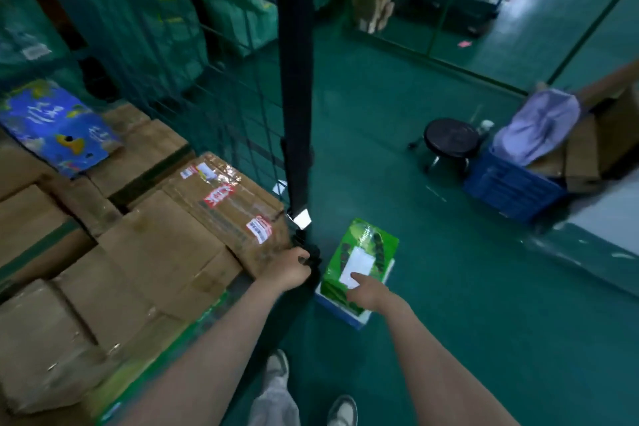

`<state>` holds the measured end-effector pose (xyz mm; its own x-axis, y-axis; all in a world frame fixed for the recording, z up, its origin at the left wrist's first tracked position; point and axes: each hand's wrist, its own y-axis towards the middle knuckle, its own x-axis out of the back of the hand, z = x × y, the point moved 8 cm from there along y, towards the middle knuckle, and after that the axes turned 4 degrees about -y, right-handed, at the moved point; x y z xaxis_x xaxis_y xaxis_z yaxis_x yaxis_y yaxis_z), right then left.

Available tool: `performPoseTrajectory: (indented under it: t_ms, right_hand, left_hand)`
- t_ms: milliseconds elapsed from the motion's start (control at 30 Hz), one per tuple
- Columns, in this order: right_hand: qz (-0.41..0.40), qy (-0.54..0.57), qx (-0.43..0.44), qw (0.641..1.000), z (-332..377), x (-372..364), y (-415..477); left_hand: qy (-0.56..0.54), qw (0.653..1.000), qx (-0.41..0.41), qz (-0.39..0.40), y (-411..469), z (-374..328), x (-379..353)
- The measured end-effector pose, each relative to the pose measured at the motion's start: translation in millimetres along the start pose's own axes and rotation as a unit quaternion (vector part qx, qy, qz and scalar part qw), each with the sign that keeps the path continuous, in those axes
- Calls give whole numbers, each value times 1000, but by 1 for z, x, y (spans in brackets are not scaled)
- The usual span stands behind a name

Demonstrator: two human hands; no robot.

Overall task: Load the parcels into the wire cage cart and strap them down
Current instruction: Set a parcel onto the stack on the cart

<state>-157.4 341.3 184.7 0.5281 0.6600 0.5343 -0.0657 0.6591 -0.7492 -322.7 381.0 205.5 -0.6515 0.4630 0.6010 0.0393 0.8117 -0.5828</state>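
Green painted warehouse floor [432,287] everywhere, with a wire cage cart [214,97] filling the left side of my feed. It's already stacked with taped brown cardboard boxes [166,252], and a blue printed carton [58,128] lies flat on top at the far left.

A black strap [294,79], flat webbing, hangs straight down the cart's near right corner. The left hand [292,268] has its fingers [304,258] curled tight round the strap's lower end, right at the edge of the boxes.

The one that matters is the green parcel [359,252]. It's on the floor just right of that corner, outside the cage. It's a glossy rectangular pack with a white label [358,264] on top and a white and blue edge showing underneath. Its long axis runs near to far, leaning slightly right.

The right hand [366,292] is clearly the nearer one, hovering over the parcel's near end. Its fingers [356,276] are stretched out and holding nothing, with the tip about on the label.

My guess is the parcel needs lifting up and left over the cart edge, and that slick wrap could slip in a one-handed grab.

Off to the far right there's a black round stool [449,138] and a blue crate [511,190].
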Motion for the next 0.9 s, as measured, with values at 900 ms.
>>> performPoseTrajectory:
  t_ms: [900]
  right_hand:
    - [-108,467,-184,858,-198,-120,294]
  left_hand:
    - [-49,982,172,68,293,116,-234]
